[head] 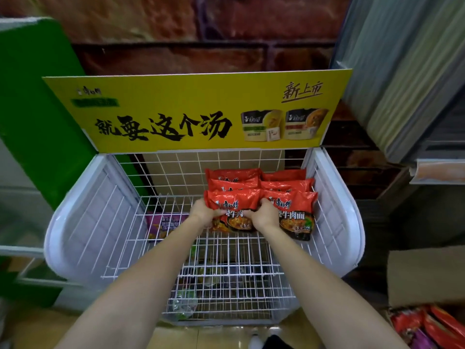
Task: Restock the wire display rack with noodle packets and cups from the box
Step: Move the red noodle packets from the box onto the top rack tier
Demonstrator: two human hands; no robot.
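Seating front red noodle packet [232, 201] against far-right rows on wire rack [226, 260], left hand [202, 214] and right hand [264, 216] both pinching its near edge to stand it face-out, box [425, 275] waiting near right with more stock.

i saw the white wire display rack [113, 222] with its top shelf stocked only at the right rear, where red noodle packets [286, 187] stood in two overlapping rows, leaning back. the front packet of the left row [234, 200] sat tilted upright, label facing me. a purple packet [163, 226] lay on a lower level at the left. the cardboard box [425, 275] stood at the lower right, more red and purple packets [427, 326] inside it.
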